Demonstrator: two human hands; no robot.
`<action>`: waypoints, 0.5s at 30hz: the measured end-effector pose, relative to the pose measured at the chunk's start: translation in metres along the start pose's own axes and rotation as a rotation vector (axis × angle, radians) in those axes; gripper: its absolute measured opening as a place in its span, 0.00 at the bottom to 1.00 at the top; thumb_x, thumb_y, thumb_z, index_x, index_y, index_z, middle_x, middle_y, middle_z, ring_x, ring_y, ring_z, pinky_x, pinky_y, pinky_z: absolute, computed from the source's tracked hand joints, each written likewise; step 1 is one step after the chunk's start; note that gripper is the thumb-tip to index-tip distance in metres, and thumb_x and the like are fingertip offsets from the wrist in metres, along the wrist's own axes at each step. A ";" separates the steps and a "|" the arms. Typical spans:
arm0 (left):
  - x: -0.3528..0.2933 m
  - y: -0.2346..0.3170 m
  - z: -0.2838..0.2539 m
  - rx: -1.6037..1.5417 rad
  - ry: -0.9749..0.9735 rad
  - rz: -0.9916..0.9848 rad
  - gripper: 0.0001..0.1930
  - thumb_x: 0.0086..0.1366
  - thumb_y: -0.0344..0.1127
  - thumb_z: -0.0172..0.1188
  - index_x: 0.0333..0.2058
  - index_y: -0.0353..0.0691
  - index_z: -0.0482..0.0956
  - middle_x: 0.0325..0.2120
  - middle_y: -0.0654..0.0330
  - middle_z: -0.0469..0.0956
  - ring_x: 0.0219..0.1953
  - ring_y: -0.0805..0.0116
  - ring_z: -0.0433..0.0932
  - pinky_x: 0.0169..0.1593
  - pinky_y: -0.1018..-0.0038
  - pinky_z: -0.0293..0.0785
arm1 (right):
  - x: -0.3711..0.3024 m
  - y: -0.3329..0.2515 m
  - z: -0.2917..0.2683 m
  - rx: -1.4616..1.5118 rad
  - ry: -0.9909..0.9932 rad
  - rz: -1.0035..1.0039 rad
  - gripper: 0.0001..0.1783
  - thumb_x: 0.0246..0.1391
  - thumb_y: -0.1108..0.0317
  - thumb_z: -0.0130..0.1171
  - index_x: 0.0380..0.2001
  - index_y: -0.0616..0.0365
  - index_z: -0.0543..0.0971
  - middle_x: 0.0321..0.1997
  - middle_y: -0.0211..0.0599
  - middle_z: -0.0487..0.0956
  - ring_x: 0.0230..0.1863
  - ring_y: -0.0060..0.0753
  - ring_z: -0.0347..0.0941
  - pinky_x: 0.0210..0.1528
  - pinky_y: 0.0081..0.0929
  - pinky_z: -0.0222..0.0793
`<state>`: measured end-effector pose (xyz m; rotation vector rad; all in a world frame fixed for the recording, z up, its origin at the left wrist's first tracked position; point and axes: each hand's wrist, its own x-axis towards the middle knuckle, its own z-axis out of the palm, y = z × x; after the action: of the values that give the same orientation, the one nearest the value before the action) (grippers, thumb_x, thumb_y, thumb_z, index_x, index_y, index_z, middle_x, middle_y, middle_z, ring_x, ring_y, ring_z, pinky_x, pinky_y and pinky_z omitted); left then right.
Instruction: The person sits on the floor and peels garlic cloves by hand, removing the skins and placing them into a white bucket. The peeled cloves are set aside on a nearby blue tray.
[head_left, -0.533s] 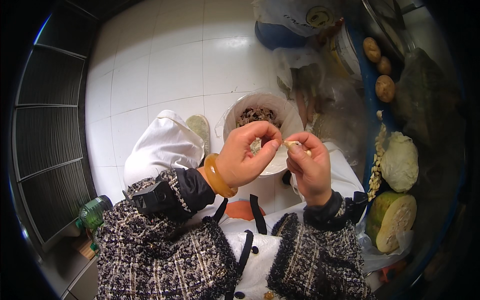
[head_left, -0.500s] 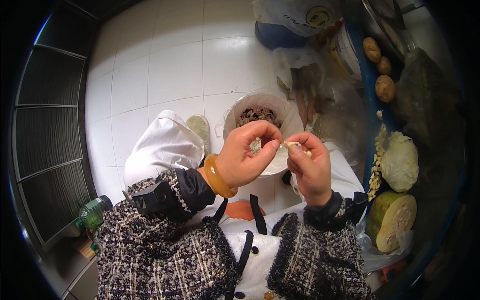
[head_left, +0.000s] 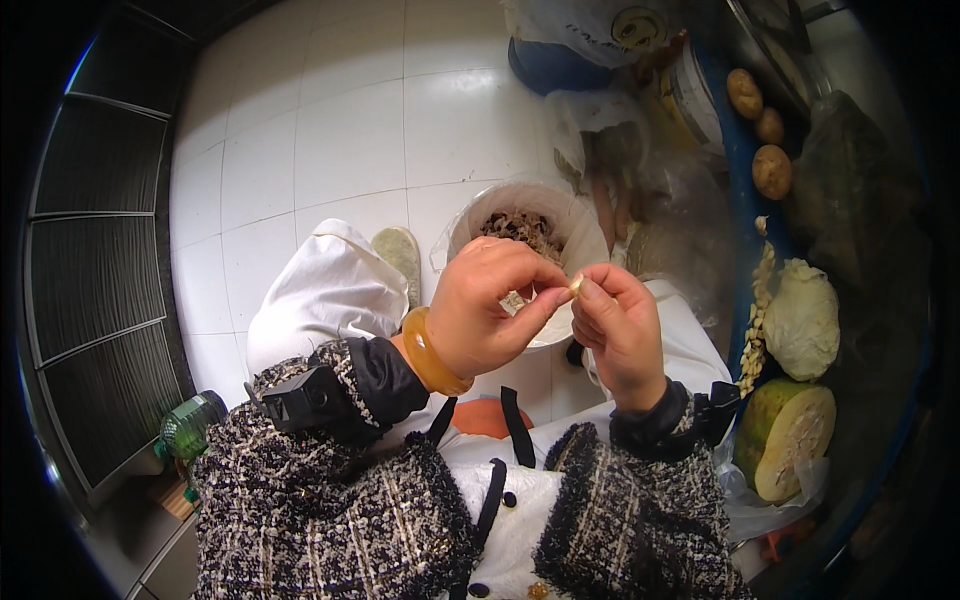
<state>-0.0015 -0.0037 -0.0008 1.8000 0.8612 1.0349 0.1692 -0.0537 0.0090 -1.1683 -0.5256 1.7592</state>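
Over the bin, my left hand (head_left: 488, 300) and my right hand (head_left: 622, 325) meet fingertip to fingertip. Between them is a small pale garlic clove (head_left: 577, 285), pinched by my right thumb and forefinger. My left thumb and forefinger are closed at its near-left side, though the fingers hide most of it. Beneath my hands stands a bin with a white plastic liner (head_left: 585, 225), holding dark scraps (head_left: 522, 228) and some pale peelings. To the right, a row of loose garlic cloves (head_left: 756, 325) lies along a blue edge.
Beside the cloves are a wrapped cabbage (head_left: 802, 325), a cut winter melon (head_left: 795, 440) and several potatoes (head_left: 771, 172). Plastic bags (head_left: 680, 225) crowd the bin's right side. A green bottle (head_left: 190, 425) stands at left, below dark cabinets (head_left: 100, 270).
My left fingertips have moved slightly right and closed in against the right ones at the clove. Less of the clove shows now. The surroundings look the same.
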 end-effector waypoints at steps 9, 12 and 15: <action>-0.001 0.001 -0.002 0.196 -0.033 0.145 0.07 0.50 0.27 0.61 0.30 0.40 0.78 0.26 0.62 0.77 0.30 0.62 0.76 0.39 0.68 0.68 | 0.001 -0.005 -0.002 0.156 -0.034 0.180 0.05 0.60 0.67 0.52 0.32 0.57 0.72 0.17 0.16 0.60 0.15 0.09 0.49 0.17 0.11 0.45; -0.001 0.000 -0.003 0.243 -0.039 0.172 0.07 0.49 0.27 0.62 0.30 0.40 0.77 0.25 0.61 0.76 0.30 0.62 0.76 0.39 0.68 0.69 | 0.002 -0.004 -0.002 0.178 -0.043 0.197 0.05 0.60 0.68 0.52 0.32 0.56 0.72 0.17 0.16 0.59 0.15 0.09 0.49 0.17 0.11 0.45; -0.001 -0.001 -0.002 0.310 -0.021 0.242 0.08 0.47 0.27 0.62 0.29 0.39 0.77 0.25 0.61 0.76 0.30 0.62 0.76 0.40 0.68 0.70 | 0.004 -0.003 -0.002 0.176 -0.035 0.214 0.05 0.61 0.68 0.51 0.32 0.56 0.71 0.17 0.17 0.59 0.15 0.09 0.49 0.16 0.11 0.46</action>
<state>-0.0039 -0.0037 -0.0010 2.2150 0.8408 1.0752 0.1719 -0.0490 0.0087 -1.1036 -0.2668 1.9676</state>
